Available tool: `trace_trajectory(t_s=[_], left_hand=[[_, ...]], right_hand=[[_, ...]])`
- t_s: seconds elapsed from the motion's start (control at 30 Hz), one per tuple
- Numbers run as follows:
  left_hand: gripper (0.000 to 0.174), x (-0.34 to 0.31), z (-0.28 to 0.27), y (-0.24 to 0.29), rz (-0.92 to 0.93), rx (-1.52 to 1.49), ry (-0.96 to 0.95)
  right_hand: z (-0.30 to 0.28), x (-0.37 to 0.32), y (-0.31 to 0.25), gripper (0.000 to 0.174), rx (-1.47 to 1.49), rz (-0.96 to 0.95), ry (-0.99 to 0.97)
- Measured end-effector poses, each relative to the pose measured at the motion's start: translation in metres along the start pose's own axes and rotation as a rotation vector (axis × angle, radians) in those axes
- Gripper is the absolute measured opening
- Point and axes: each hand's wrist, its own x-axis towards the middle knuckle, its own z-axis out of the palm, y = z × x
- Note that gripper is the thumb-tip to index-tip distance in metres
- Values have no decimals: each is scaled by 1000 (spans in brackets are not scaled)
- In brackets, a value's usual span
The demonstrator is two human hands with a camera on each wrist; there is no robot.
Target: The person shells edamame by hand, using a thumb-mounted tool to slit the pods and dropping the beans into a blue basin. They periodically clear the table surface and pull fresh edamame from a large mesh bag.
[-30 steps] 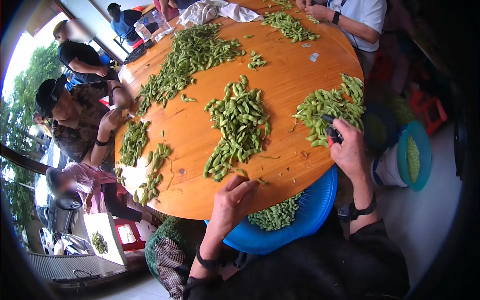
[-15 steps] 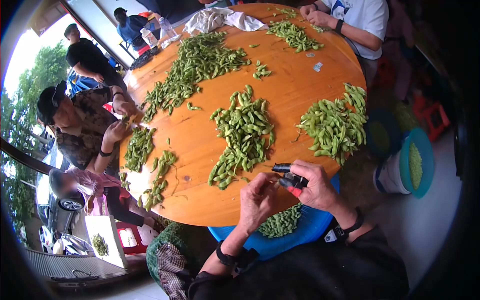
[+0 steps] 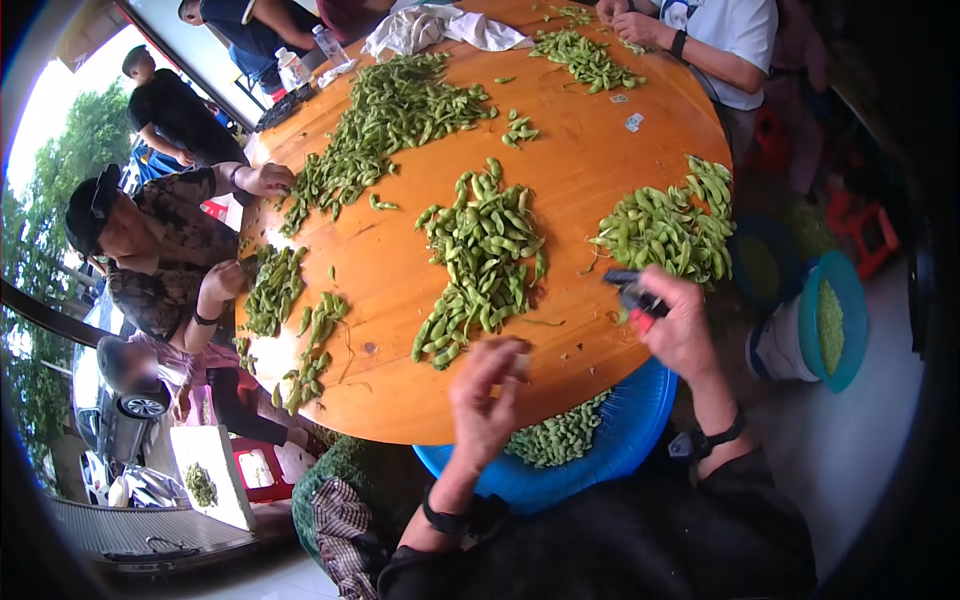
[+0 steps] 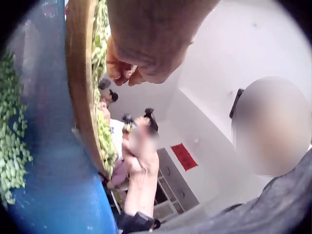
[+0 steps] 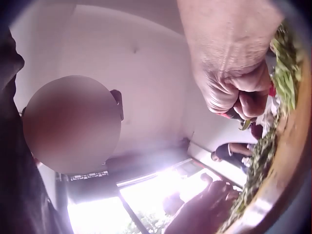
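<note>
My right hand (image 3: pixel 680 325) grips black-and-red shears (image 3: pixel 640 298) above the table's near right part, beside a pile of green soybean pods (image 3: pixel 665 232). In the right wrist view its fingers curl round the tool, which is mostly hidden. A bent green bit (image 5: pixel 244 125) shows by the fingertips there. My left hand (image 3: pixel 485 405), blurred, hovers over the near table edge with fingers loosely bent and a gap at the thumb. It is just below the middle pile of pods (image 3: pixel 480 260). Under the edge, a blue basin (image 3: pixel 645 405) holds trimmed pods (image 3: pixel 560 430).
The round wooden table (image 3: pixel 580 160) bears more piles of pods (image 3: pixel 390 120) and a white cloth (image 3: pixel 440 30). A person in a patterned shirt (image 3: pixel 165 240) works on the left; another in white (image 3: pixel 735 45) sits far right. A teal basin (image 3: pixel 850 320) stands right.
Half a second ago both hands were together at the shears over the basin side. Now they have parted: the right with the shears moved up and right, the left slightly left.
</note>
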Motion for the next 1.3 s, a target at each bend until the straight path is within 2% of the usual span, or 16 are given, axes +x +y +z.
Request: trace_trajectory(t_s=[0.07, 0.13, 0.2, 0.27, 0.33, 0.4, 0.43, 0.67, 0.7, 0.8, 0.87, 0.9, 1.07, 1.13, 1.27, 1.3], left_hand=[[13, 2, -27, -4, -77, -167, 183], [13, 4, -51, -7, -130, -139, 263], [11, 6, -61, -4, -138, -33, 279], [11, 8, -63, -2, 9, 267, 130], [21, 12, -52, 12, 48, 508, 33], [27, 13, -46, 4, 196, 649, -56], [34, 11, -45, 3, 205, 788, -114], [29, 14, -36, -19, 269, 958, -92], [29, 15, -33, -18, 272, 961, -91], [31, 17, -27, -15, 294, 941, -20], [17, 16, -26, -11, 294, 885, 11], [17, 15, -25, -9, 294, 887, 13], [20, 13, 2, 3, 279, 591, 47], [25, 15, 17, 6, 230, 451, -57], [36, 7, 63, 15, 210, 116, -510], [36, 0, 79, 18, 268, 139, -492]], right_hand=[[-18, 8, 4, 14, -205, -103, 168], [-29, 14, 3, 24, -248, -26, 218], [-33, 18, 19, 27, -276, -105, 265], [-34, 19, 23, 29, -314, -100, 280], [-34, 21, 24, 30, -352, -99, 297], [-34, 21, 23, 33, -415, -127, 300], [-34, 21, 26, 33, -414, -131, 302], [-36, 20, 28, 35, -554, -193, 346], [-35, 17, 27, 36, -560, -220, 397], [-37, 14, 27, 36, -601, -190, 373], [-38, 11, 24, 36, -590, -182, 368], [-38, 10, 23, 36, -579, -174, 361], [-35, 8, 19, 33, -534, -214, 386], [-31, 8, 7, 32, -506, -232, 396], [-27, 6, -8, 30, -500, -317, 411], [-26, 6, -9, 29, -491, -323, 407]])
